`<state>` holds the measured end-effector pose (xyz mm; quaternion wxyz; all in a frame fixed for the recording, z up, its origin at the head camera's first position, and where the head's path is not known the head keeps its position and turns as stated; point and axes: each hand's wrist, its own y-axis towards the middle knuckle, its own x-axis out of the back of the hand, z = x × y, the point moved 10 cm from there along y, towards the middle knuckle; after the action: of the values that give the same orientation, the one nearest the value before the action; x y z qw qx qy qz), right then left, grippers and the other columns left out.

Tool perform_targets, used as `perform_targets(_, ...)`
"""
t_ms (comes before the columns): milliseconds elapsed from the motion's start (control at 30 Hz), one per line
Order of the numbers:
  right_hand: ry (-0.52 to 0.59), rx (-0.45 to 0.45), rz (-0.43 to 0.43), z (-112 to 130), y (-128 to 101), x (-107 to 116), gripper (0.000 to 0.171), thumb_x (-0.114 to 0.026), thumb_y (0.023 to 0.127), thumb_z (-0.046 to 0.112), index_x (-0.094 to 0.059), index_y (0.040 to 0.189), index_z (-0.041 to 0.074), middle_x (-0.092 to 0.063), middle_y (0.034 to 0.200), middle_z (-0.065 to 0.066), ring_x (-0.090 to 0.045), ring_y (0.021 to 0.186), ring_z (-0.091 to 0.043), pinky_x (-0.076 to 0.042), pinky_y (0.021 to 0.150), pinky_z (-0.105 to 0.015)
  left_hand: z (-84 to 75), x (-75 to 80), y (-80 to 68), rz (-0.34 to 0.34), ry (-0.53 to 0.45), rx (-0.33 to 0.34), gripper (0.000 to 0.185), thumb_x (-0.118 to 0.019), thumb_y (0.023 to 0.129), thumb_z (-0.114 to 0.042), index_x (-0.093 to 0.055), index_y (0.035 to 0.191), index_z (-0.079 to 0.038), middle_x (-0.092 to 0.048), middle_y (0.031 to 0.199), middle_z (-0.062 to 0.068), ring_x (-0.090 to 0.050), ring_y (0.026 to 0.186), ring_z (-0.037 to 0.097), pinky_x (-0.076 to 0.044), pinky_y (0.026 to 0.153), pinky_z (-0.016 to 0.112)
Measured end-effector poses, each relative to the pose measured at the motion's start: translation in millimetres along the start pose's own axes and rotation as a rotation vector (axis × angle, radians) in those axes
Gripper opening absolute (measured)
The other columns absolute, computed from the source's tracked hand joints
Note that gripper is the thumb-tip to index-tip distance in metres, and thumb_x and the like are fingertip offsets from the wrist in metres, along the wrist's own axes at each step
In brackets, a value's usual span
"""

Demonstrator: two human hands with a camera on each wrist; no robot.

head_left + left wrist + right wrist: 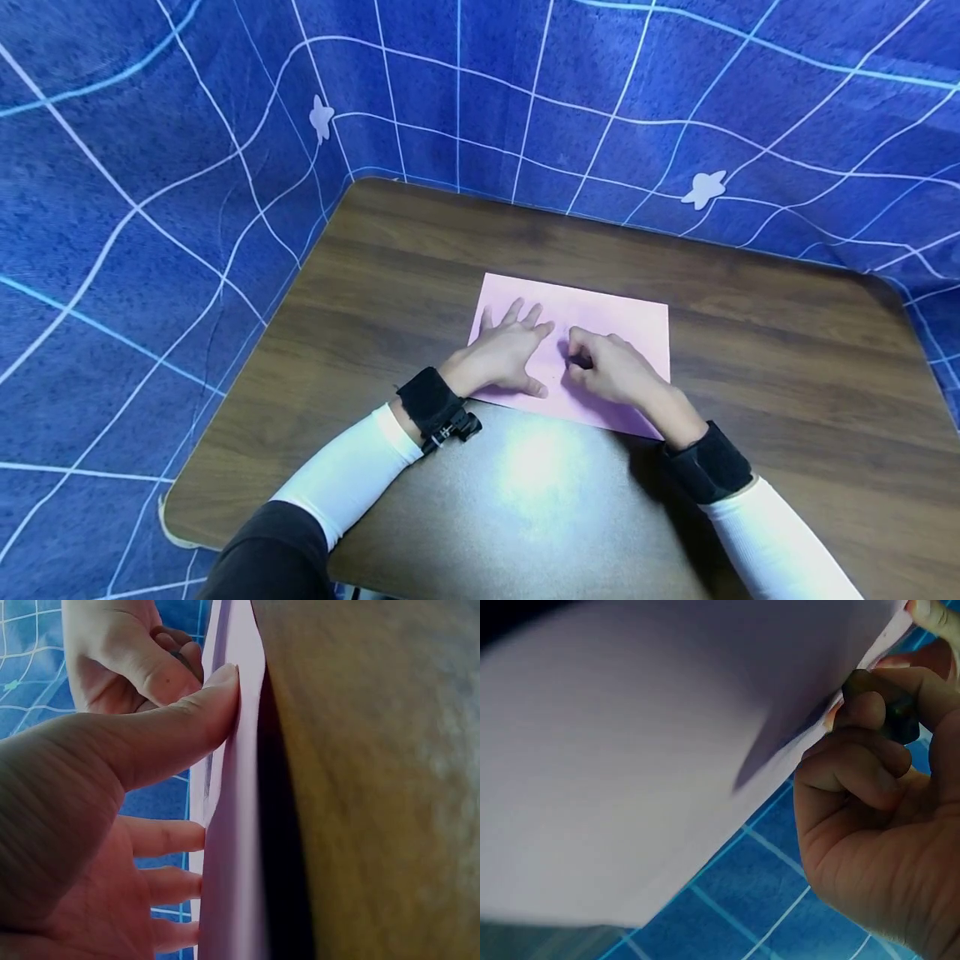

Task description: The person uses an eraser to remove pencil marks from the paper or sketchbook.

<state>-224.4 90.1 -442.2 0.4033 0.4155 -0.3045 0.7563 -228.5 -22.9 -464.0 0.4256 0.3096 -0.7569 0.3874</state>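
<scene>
A sheet of pink paper (633,321) lies on the wooden table. My left hand (504,354) rests on its left part with fingers spread; the thumb presses close to the near edge. Over the middle of the sheet, my right hand (618,368) pinches a small dark block (901,721) between thumb and curled fingers. The block's lower end is right at the paper, and its exact kind cannot be told. In the left wrist view the right hand (120,652) appears beyond the left thumb, its fingers curled.
The brown table (787,350) extends around the paper on all sides, with a rounded far-left corner. Blue curtains (480,92) with white lines and star shapes stand along its back and left. A bright glare falls on the table's near part.
</scene>
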Motion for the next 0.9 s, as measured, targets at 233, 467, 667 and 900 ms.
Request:
perform_targets(233, -0.012, -0.085, -0.061, -34.5, -12.6, 20.9, 0.013, -0.072, 0.088, 0.013, -0.061, 0.096, 0.015, -0.066, 0.081, -0.001, -0.056, 0.076, -0.023, -0.039, 0.068, -0.034, -1.2, 1.5, -0.8, 0.001, 0.014, 0.001, 0.11, -0.083, 0.077, -0.06, -0.027, 0.164, -0.022, -0.005, 0.173, 0.011, 0.004, 0.16, 0.037, -0.002, 0.117, 0.078)
perform_targets(467, 0.017, -0.047, -0.044, -35.6, -14.3, 22.7, 0.011, -0.069, 0.09, 0.01, -0.06, 0.096, 0.011, -0.061, 0.077, -0.001, -0.055, 0.075, -0.023, -0.038, 0.067, -0.033, -0.7, 3.5, -1.7, -0.003, 0.011, -0.03, 0.106, -0.081, 0.079, -0.06, -0.03, 0.163, -0.022, -0.009, 0.173, 0.011, 0.0, 0.16, 0.038, -0.005, 0.118, 0.078)
perform_targets(667, -0.034, -0.037, -0.01, -30.2, -16.9, 21.5, 0.012, -0.068, 0.092, 0.01, -0.058, 0.1, 0.011, -0.065, 0.08, -0.004, -0.056, 0.074, -0.023, -0.042, 0.066, -0.034, 9.9, 10.9, -2.2, -0.014, 0.003, -0.065, 0.088, -0.081, 0.084, -0.048, -0.04, 0.158, -0.026, -0.019, 0.172, 0.002, -0.009, 0.161, 0.03, -0.012, 0.124, 0.066)
perform_targets(900, -0.091, 0.008, -0.005, -4.4, -9.9, 24.1, 0.021, -0.067, 0.094, 0.016, -0.058, 0.111, 0.008, -0.064, 0.077, -0.002, -0.055, 0.068, -0.02, -0.044, 0.063, -0.036, 14.7, 17.7, -1.8, -0.046, -0.014, -0.088, 0.093, -0.086, 0.079, -0.047, -0.043, 0.157, -0.021, -0.021, 0.172, 0.007, -0.014, 0.159, 0.029, -0.018, 0.125, 0.062)
